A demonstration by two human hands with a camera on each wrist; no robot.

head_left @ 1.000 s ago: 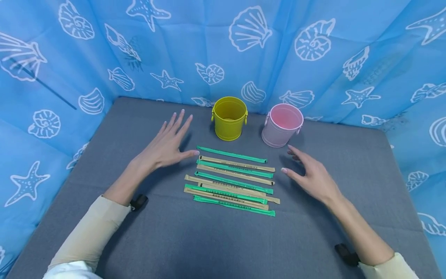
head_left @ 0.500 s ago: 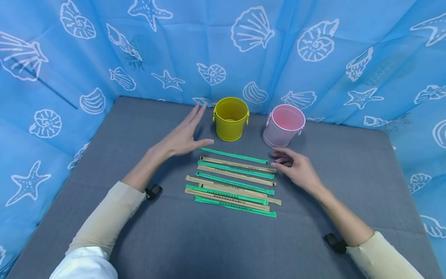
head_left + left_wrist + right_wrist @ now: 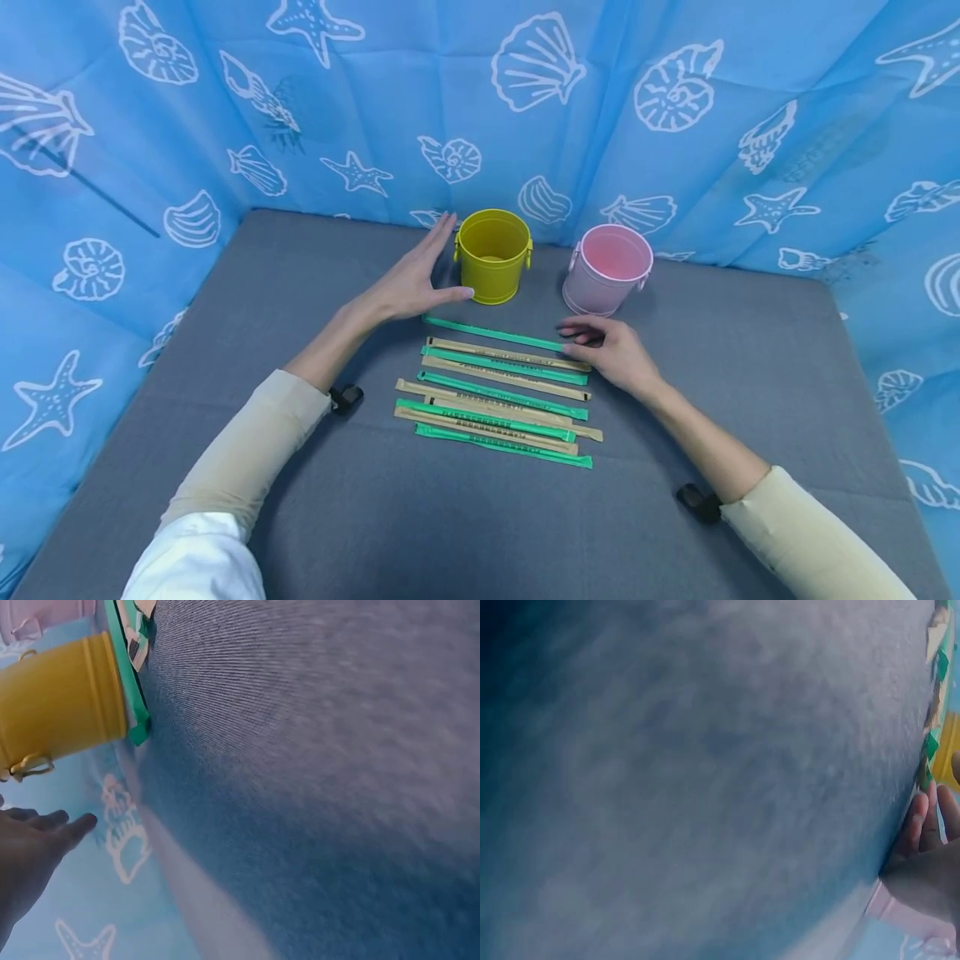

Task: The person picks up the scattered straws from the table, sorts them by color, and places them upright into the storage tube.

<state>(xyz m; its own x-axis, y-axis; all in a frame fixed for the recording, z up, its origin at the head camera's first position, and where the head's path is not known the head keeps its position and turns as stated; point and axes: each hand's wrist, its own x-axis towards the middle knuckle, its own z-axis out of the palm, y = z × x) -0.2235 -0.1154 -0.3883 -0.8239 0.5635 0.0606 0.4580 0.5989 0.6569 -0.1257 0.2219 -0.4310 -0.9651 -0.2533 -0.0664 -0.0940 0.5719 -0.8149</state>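
The green straw (image 3: 495, 333), farthest of the row toward the mat's (image 3: 300, 267) back edge, is touched at its end by the right hand (image 3: 611, 350), fingers loosely extended; the left hand (image 3: 408, 283) is held flat beside the yellow bucket (image 3: 492, 254); the straw is judged light, thin and bendable, best pinched at its end.

Beige sleeves (image 3: 247, 450); black wrist straps (image 3: 347, 398); bare hands (image 3: 408, 286)

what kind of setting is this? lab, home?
Likely a staged recording booth, not a home: a grey padded tabletop walled on three sides by a blue seashell-print curtain, with only two small buckets and a row of wrapped sticks laid out.
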